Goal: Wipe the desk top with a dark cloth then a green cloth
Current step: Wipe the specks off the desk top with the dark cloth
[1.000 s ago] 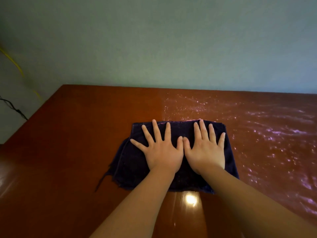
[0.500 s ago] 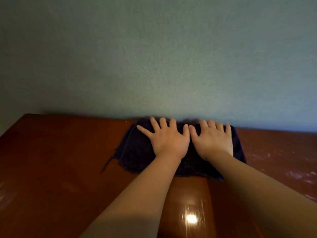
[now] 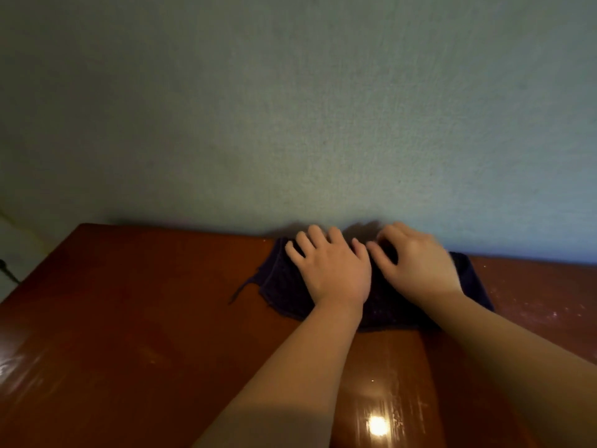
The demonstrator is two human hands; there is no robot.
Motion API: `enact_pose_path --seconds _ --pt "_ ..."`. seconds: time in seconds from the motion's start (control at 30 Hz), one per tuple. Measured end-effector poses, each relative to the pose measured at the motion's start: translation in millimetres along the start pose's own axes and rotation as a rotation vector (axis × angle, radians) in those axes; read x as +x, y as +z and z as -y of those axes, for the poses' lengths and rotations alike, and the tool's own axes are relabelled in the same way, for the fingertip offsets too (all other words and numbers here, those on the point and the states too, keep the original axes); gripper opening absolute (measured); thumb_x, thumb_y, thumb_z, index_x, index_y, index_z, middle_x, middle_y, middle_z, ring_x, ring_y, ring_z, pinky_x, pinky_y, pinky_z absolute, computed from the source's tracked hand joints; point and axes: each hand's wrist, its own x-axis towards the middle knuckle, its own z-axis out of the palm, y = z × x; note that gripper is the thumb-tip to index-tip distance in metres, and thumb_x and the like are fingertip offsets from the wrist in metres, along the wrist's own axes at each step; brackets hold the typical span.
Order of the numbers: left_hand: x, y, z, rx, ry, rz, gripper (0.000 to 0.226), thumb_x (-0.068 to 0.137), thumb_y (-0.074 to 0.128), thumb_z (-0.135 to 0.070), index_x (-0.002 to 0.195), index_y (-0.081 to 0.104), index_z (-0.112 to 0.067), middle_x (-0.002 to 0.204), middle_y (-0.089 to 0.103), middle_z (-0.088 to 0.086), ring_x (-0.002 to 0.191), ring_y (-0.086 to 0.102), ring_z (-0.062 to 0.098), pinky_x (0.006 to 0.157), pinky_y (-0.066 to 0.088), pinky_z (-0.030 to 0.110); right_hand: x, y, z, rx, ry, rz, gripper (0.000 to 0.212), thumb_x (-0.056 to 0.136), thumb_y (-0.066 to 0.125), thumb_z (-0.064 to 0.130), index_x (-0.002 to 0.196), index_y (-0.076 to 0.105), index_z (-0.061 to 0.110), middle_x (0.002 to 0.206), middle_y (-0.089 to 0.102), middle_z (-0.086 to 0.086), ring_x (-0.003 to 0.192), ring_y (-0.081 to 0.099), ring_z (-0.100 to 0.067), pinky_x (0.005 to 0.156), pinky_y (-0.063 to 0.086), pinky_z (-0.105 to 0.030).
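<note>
A dark navy cloth [image 3: 280, 287] lies bunched on the glossy red-brown desk top [image 3: 129, 324], pushed up to the desk's far edge against the wall. My left hand [image 3: 329, 270] presses down on the cloth's left half, fingers slightly bent and apart. My right hand [image 3: 416, 266] lies on the right half, blurred, with its fingers curled into the fabric. A loose thread trails off the cloth's left corner. No green cloth is in view.
A pale green wall [image 3: 290, 124] rises directly behind the desk. The desk's left corner [image 3: 84, 227] is visible, with a dark cable [image 3: 6, 270] beyond it. White specks cover the desk at the right [image 3: 542, 305]. A lamp glare [image 3: 376, 425] shines near me.
Both hands have pushed the cloth away from me, from the desk's middle to its far edge at the wall. The right fingers have since curled.
</note>
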Motion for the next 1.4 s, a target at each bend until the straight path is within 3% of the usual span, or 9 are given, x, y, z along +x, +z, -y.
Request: enact_pose_path --seconds 0.13,0.2,0.27,0.53,0.67,0.83,1.0,1.17,1.4 --pt "6.1 -4.5 31.7 0.022 -0.072 -0.002 0.054 0.095 0.031 -0.046 0.132 0.049 -0.011 0.144 0.041 0.013 0.139 0.025 0.030 0.118 0.002 0.050 -8.5 5.3 31.3 -0.109 0.013 0.304 0.076 0.077 0.008 0.061 0.130 0.050 0.026 0.130 0.057 0.000 0.119 0.051 -0.025 0.098 0.035 -0.039" --pt "12.8 -6.2 42.3 0.058 -0.055 0.031 0.057 0.097 0.026 -0.048 0.135 0.048 -0.012 0.146 0.040 0.011 0.140 0.024 0.028 0.119 0.001 0.047 -5.0 9.0 38.8 -0.136 0.029 0.336 0.064 0.089 0.016 0.061 0.136 0.043 0.026 0.137 0.050 0.001 0.124 0.045 -0.024 0.103 0.030 -0.038" --pt "18.8 -7.0 47.2 0.083 -0.030 0.042 0.059 0.097 0.024 -0.049 0.134 0.049 -0.012 0.143 0.044 0.010 0.137 0.029 0.028 0.120 0.006 0.044 -1.0 12.3 40.9 -0.128 0.055 0.344 0.055 0.094 0.027 0.059 0.134 0.044 0.025 0.135 0.052 0.000 0.122 0.046 -0.025 0.102 0.030 -0.039" --pt "36.3 -5.5 45.7 0.074 0.016 0.013 0.055 0.099 0.020 -0.039 0.113 0.065 -0.012 0.120 0.063 0.010 0.118 0.048 0.029 0.104 0.027 0.040 17.1 15.2 34.7 -0.050 0.168 0.309 0.062 0.088 0.034 0.069 0.117 0.060 0.021 0.106 0.070 -0.003 0.101 0.062 -0.024 0.078 0.035 -0.034" --pt "21.4 -7.3 41.0 -0.010 0.077 0.023 0.040 0.097 0.026 -0.035 0.120 0.056 -0.022 0.131 0.056 0.003 0.128 0.040 0.027 0.114 0.016 0.049 8.1 7.4 30.6 -0.081 0.122 0.340 0.061 0.093 0.029 0.064 0.127 0.055 0.021 0.121 0.064 -0.005 0.114 0.056 -0.024 0.093 0.036 -0.036" --pt "-0.6 -4.1 24.7 -0.007 0.248 0.118 0.047 0.100 0.019 -0.037 0.143 0.037 -0.033 0.154 0.031 -0.008 0.148 0.009 0.023 0.115 -0.011 0.055 -5.0 -0.6 12.2 -0.080 0.121 0.355 0.055 0.095 0.029 0.059 0.134 0.047 0.025 0.136 0.053 0.001 0.126 0.046 -0.020 0.104 0.030 -0.036" --pt "-7.3 -5.4 22.0 -0.049 0.277 0.218 0.051 0.100 0.018 -0.035 0.151 0.019 -0.031 0.161 0.009 -0.005 0.149 -0.002 0.022 0.119 -0.008 0.048 -12.6 -12.3 2.0 -0.020 0.036 0.426 0.060 0.094 0.032 0.059 0.145 0.033 0.028 0.149 0.040 0.002 0.138 0.034 -0.018 0.117 0.017 -0.034" --pt "-5.0 -4.1 36.5 -0.024 0.329 0.101 0.048 0.099 0.031 -0.047 0.143 0.037 -0.031 0.151 0.035 -0.006 0.142 0.023 0.017 0.119 0.009 0.038 -13.8 -14.6 -3.5 0.088 0.046 0.393 0.060 0.091 0.042 0.060 0.142 0.039 0.029 0.145 0.045 0.004 0.134 0.038 -0.018 0.112 0.021 -0.033" --pt "4.2 3.3 18.3 0.015 0.224 -0.081 0.035 0.099 0.037 -0.043 0.120 0.056 -0.022 0.124 0.052 0.004 0.118 0.041 0.027 0.097 0.030 0.037 0.1 -3.0 -9.6 0.149 0.080 0.227 0.044 0.093 0.048 0.051 0.119 0.062 0.018 0.117 0.066 -0.006 0.111 0.057 -0.025 0.095 0.041 -0.037"
